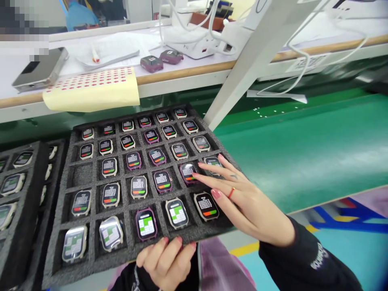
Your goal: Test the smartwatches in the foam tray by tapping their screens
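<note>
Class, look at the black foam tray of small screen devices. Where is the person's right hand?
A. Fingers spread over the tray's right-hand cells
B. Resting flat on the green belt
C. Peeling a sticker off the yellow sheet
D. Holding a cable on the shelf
A: the right hand lies with fingers spread over the right-hand cells of the foam tray, while the left hand grips its near edge.

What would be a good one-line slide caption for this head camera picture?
Left hand grips the near edge of a black foam tray of small lit-screen smartwatches while right hand fingertips rest on one purple-cased watch.
</note>
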Motion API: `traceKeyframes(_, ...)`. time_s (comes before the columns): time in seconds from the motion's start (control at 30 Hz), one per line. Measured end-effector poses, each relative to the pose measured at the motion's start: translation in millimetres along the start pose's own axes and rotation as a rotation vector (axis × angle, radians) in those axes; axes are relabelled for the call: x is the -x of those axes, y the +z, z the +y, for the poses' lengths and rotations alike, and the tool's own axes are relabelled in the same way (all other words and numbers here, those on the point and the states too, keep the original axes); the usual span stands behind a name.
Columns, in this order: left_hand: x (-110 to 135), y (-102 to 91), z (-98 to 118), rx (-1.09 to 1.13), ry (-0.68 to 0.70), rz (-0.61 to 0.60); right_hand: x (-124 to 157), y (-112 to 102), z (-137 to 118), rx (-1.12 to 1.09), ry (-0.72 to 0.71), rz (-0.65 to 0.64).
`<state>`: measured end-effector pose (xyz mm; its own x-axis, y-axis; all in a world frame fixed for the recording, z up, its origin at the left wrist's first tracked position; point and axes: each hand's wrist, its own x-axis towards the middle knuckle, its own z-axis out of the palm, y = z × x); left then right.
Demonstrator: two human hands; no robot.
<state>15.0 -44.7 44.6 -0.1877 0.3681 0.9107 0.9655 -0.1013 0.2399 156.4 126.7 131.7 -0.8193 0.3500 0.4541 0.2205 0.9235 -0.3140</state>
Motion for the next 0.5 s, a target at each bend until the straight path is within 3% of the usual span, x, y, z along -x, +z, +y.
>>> traceKeyframes(0.23, -0.6, 1.9, 2.4, 0.012, -0.018, 0.027, -5.5, -5.1, -7.7, -0.018, -0.030, -0.029)
traceKeyframes(0.5, -3.5, 2.8, 5.2, 0.032, -0.056, 0.058, -23.2, 8.5, -26.3, -0.084, -0.058, -0.086)
